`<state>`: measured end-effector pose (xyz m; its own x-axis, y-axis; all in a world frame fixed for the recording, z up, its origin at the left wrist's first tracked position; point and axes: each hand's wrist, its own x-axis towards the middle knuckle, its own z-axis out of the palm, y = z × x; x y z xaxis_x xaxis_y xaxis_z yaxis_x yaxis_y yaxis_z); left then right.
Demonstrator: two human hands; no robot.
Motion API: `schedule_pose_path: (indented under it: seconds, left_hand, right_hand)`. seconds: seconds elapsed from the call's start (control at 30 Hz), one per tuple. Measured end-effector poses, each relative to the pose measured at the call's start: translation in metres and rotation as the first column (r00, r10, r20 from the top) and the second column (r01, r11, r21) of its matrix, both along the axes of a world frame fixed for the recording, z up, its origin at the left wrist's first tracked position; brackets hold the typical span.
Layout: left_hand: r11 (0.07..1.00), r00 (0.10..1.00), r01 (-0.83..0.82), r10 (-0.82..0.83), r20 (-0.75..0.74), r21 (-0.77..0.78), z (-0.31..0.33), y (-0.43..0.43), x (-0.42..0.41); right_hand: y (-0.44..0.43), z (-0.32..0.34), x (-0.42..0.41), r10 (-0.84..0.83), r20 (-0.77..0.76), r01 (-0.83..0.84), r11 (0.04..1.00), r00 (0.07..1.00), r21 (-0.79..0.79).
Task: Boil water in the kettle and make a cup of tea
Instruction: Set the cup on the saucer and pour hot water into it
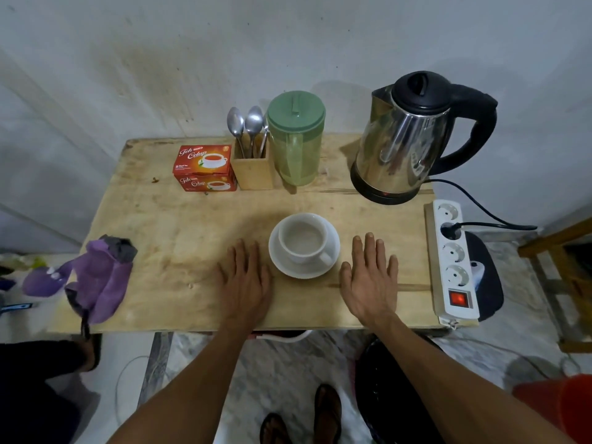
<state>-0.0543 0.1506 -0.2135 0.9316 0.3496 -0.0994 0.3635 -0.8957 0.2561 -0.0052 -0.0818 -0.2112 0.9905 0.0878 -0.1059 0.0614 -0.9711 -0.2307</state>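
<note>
A steel kettle (404,139) with a black lid and handle stands on its base at the table's back right, its cord plugged into a white power strip (452,261) whose red switch glows. An empty white cup (302,237) sits on a white saucer (333,251) in the middle. My left hand (245,285) lies flat on the table just left of the saucer. My right hand (370,280) lies flat just right of it. Both hold nothing. A red tea box (204,168) stands at the back, beside a wooden holder with spoons (253,168) and a green lidded pitcher (296,139).
A purple cloth (102,280) hangs over the wooden table's (179,238) left front edge. The white wall rises right behind the table. A wooden stool (560,267) stands at the right, with a dark bin (394,395) and a red bucket (560,408) on the floor.
</note>
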Motion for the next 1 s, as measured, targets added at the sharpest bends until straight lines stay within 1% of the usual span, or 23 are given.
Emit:
schedule_pose_path:
  seconds: [0.2, 0.5, 1.0]
  left_hand:
    - [1.000, 1.000, 0.016, -0.016, -0.004, -0.017, 0.0007, 0.0015, -0.0011]
    - [0.999, 1.000, 0.023, -0.024, -0.004, -0.040, 0.0046, 0.0002, -0.0011]
    - [0.999, 1.000, 0.020, -0.020, 0.013, -0.028, 0.0020, 0.0001, 0.0012]
  right_hand:
    - [0.0013, 0.0004, -0.0008, -0.015, -0.012, 0.015, 1.000, 1.000, -0.018]
    - [0.0029, -0.0008, -0.0004, -0.024, 0.010, 0.024, 0.999, 1.000, -0.030]
    - [0.0038, -0.0036, 0.0006, -0.035, 0.025, 0.036, 0.999, 0.999, -0.039]
